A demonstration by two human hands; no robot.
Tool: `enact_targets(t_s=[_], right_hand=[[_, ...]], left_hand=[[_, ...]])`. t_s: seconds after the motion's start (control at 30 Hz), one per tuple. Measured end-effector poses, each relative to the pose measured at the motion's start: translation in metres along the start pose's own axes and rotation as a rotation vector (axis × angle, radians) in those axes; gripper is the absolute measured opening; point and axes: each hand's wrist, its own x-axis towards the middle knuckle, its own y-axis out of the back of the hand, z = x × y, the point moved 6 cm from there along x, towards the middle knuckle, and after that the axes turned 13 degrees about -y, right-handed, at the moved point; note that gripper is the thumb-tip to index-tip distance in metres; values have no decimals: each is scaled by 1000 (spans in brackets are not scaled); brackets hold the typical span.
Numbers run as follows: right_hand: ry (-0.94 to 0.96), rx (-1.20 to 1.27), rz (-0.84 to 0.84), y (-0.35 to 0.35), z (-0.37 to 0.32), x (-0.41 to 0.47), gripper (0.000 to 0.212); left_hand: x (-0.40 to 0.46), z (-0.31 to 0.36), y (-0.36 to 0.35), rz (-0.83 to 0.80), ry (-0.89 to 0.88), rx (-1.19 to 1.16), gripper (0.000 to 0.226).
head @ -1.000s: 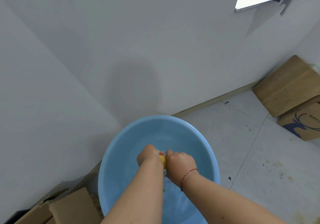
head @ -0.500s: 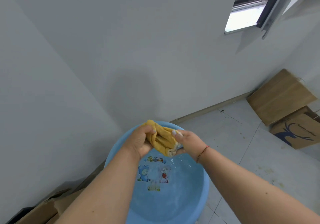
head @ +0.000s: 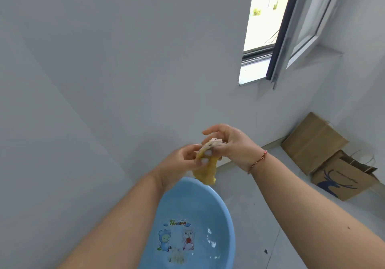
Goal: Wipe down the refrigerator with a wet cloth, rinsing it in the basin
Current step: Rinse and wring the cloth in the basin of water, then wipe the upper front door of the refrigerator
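Observation:
A wet yellow cloth (head: 205, 172) hangs bunched above the far rim of the blue basin (head: 226, 214), which stands on the floor with water and cartoon pictures on its bottom. My left hand (head: 179, 165) grips the cloth's upper part, fingers curled over it. My right hand (head: 231, 143) pinches the cloth's top edge, its upper fingers spread loosely. A white flat surface (head: 41, 164) fills the left of the view; whether it is the refrigerator I cannot tell.
A white wall with an open window (head: 268, 25) rises ahead. Two brown paper bags (head: 312, 141) (head: 343, 179) lean in the right corner on the pale tiled floor (head: 260, 216).
Both hands have lifted the cloth out of the basin and raised it above the rim, from wringing it low in the water. The view has tilted upward, showing more window.

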Motion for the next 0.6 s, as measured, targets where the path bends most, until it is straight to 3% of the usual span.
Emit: enact_targets(t_s=[0.1,0.2,0.33,0.43,0.5,0.6], right_hand=[[15,209,72,23,-9,-17,38],[-14,157,136,37,-5,-33,31],[0,269,258,57,-5,-60,22],[-10,278,364,67,-5,-85,39],[-17,267,334,66,-7,-102,51],[-23,252,276,61,-5,-130,45]], left_hand=[[12,27,-10,101,-70,74,31],[20,49,-27,136,-79,109,38],[29,63,-53,67,-116,250,37],[30,80,-69,94,-232,412,33],[29,90,-76,123,-294,410,35],[28,104,-86,89,-352,360,34]])
